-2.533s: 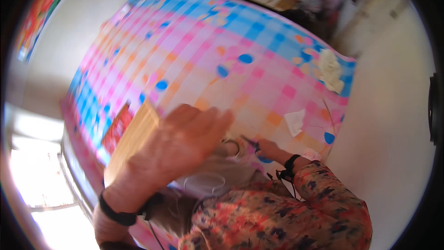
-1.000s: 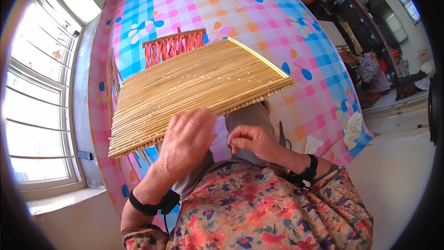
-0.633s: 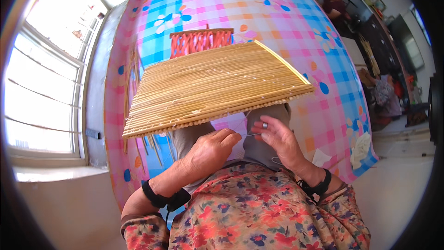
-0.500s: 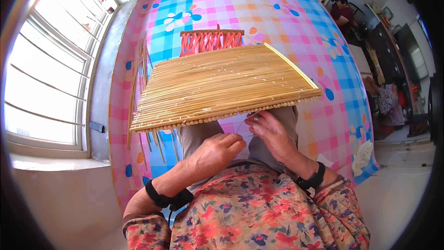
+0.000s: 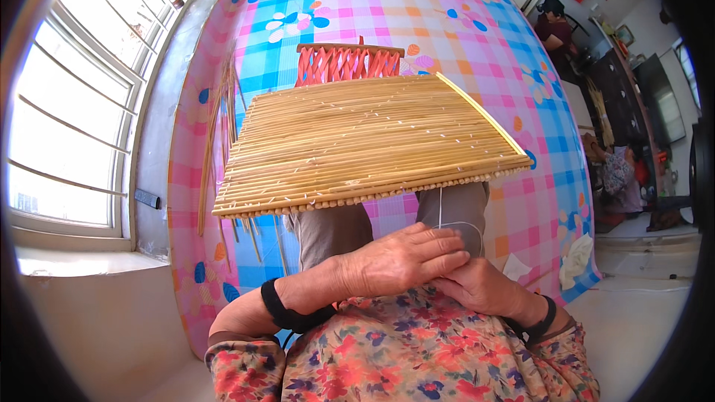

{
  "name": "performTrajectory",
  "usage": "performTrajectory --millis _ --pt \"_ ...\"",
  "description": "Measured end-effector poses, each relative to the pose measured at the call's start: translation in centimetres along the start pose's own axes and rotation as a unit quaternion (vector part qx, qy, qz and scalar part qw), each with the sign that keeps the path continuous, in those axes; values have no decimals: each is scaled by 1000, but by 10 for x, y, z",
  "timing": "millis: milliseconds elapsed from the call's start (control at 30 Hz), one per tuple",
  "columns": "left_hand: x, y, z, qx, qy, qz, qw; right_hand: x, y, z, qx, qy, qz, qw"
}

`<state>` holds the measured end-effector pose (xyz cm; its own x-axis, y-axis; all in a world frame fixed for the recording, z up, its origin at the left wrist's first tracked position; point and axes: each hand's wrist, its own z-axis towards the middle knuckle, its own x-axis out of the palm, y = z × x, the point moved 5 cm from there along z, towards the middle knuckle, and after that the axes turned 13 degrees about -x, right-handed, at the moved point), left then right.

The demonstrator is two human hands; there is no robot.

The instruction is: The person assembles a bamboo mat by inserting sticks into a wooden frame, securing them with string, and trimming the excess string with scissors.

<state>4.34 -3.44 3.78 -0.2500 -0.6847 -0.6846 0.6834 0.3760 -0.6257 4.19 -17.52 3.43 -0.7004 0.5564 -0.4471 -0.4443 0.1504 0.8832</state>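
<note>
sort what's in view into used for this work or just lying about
Likely in use:
tan panel of thin stalks, over the knees
thin white thread, reaching the left hand

Likely lying about:
crumpled cream cloth-like bundle, right
flat white scrap, nearby
loose thin brown stalks, left, perhaps spares

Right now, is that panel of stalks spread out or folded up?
Spread out: the panel shows its stalks side by side in one broad sheet.
</note>
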Motion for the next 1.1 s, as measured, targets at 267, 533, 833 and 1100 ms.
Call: performTrajectory --millis 267,533,833,1100 --pt "-8 13 -5 -18 2 -12 1000 -37 0 -9 148 -21 96 984" --pt "-8 23 -15 -5 23 8 1000 -45 -15 -1 139 -30 110 984" --pt "-38 14 -40 -35 11 58 998 -22 -33 8 88 48 47 994" --pt "-96 16 -36 -152 -149 165 963 -19 -45 5 96 61 48 992"
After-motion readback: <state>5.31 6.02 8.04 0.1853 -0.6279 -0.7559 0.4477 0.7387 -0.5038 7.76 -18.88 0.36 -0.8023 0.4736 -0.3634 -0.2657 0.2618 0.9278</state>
